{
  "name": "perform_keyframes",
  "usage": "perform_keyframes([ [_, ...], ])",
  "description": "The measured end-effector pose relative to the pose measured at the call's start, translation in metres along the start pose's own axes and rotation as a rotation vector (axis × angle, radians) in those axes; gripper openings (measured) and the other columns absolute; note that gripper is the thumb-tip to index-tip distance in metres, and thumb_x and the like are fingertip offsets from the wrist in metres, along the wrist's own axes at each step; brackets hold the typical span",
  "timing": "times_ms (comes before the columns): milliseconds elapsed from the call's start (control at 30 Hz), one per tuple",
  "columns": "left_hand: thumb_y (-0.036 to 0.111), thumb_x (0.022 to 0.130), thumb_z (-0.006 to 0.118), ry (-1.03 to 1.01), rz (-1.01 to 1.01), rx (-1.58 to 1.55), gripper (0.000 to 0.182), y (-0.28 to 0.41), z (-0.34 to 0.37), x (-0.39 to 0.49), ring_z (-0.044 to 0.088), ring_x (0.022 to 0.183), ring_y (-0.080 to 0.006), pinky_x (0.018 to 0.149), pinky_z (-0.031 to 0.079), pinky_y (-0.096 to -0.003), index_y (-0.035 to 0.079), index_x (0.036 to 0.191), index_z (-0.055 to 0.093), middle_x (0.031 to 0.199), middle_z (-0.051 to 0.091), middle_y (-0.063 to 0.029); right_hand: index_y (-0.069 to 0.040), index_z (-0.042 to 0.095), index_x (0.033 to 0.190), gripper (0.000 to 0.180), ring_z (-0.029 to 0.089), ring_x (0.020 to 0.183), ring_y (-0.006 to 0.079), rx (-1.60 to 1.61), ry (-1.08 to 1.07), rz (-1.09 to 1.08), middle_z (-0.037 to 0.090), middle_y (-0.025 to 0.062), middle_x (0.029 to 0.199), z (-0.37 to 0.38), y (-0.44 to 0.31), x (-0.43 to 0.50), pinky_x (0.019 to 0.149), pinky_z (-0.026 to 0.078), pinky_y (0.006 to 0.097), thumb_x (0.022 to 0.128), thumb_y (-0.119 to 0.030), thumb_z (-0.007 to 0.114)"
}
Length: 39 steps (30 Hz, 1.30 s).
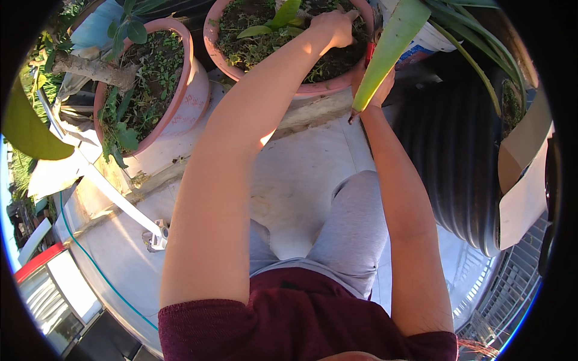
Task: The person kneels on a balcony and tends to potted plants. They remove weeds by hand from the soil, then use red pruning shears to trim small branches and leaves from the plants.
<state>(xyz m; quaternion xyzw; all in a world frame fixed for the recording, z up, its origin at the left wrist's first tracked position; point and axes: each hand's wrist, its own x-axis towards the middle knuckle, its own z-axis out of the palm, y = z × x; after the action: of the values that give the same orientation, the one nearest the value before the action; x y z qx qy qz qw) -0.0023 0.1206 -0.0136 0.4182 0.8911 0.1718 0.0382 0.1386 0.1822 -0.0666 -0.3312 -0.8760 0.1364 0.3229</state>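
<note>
My left hand point(333, 28) reaches over the soil of a round terracotta-coloured plant pot point(226, 67), its fingers bent down near the far right part of the soil. Small weeds point(253, 47) and a broad-leaved plant point(282, 18) grow in this pot. At the pot's right rim is my right hand point(384, 88), partly hidden behind a thick pointed succulent leaf point(393, 49). A red-handled tool point(370, 50) rises at that hand, and its upper part is hard to make out. The fingertips of both hands are mostly hidden.
A second pot point(180, 106) with a woody stem point(97, 72) and weeds stands at left. A black corrugated container point(451, 158) is at right, beside cardboard point(524, 180). A white pole point(119, 198) and a green hose point(101, 273) lie at lower left. A white bucket point(429, 40) stands behind the succulent leaf.
</note>
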Motion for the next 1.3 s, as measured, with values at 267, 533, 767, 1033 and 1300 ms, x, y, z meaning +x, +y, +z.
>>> perform_keyframes([
  [267,0.029,0.084,0.064,0.194,0.127,-0.049,0.024,-0.014,0.028,0.032,0.064,0.094,-0.0353,0.082,0.052,-0.0464,0.014,0.102,0.070,0.098,0.067,-0.0170,-0.007,0.051,0.115,0.041,0.054,0.108,0.0337,0.003,-0.043,0.040,0.055,0.0140,0.114,0.003,0.002,0.002,0.090,0.042,0.0445,0.082,-0.029,0.063],
  [533,0.024,0.089,0.055,0.219,0.016,-0.117,0.029,-0.029,0.031,0.042,0.065,0.095,-0.0360,0.080,0.052,-0.0454,0.007,0.109,0.065,0.101,0.066,-0.0202,-0.009,0.051,0.117,0.041,0.053,0.108,0.0341,0.031,-0.003,0.035,0.055,0.0139,0.114,0.002,-0.001,0.000,0.091,0.041,0.0449,0.083,-0.030,0.062],
  [767,0.030,0.086,0.064,0.365,0.119,-0.104,0.025,-0.030,0.007,0.002,0.066,0.081,-0.0348,0.075,0.052,-0.0457,0.008,0.097,0.069,0.082,0.068,-0.0162,-0.005,0.047,0.118,0.051,0.051,0.110,0.0362,0.054,-0.002,-0.002,0.054,0.0160,0.115,-0.005,-0.004,-0.001,0.093,0.040,0.0459,0.078,-0.029,0.067],
  [1033,0.032,0.082,0.067,-0.180,0.185,0.224,0.027,-0.025,-0.053,-0.059,0.067,0.092,-0.0341,0.076,0.055,-0.0450,0.006,0.091,0.070,0.091,0.069,-0.0185,-0.005,0.046,0.116,0.053,0.051,0.108,0.0369,0.147,-0.054,0.096,0.053,0.0169,0.113,-0.012,-0.011,-0.002,0.094,0.039,0.0466,0.075,-0.030,0.068],
  [1300,0.026,0.084,0.060,0.039,0.092,0.203,0.035,0.021,-0.006,-0.009,0.065,0.096,-0.0334,0.081,0.054,-0.0431,0.009,0.114,0.061,0.102,0.067,-0.0146,-0.004,0.046,0.117,0.052,0.052,0.108,0.0374,0.060,-0.013,0.026,0.054,0.0171,0.114,-0.010,-0.012,-0.001,0.094,0.039,0.0466,0.079,-0.034,0.066],
])
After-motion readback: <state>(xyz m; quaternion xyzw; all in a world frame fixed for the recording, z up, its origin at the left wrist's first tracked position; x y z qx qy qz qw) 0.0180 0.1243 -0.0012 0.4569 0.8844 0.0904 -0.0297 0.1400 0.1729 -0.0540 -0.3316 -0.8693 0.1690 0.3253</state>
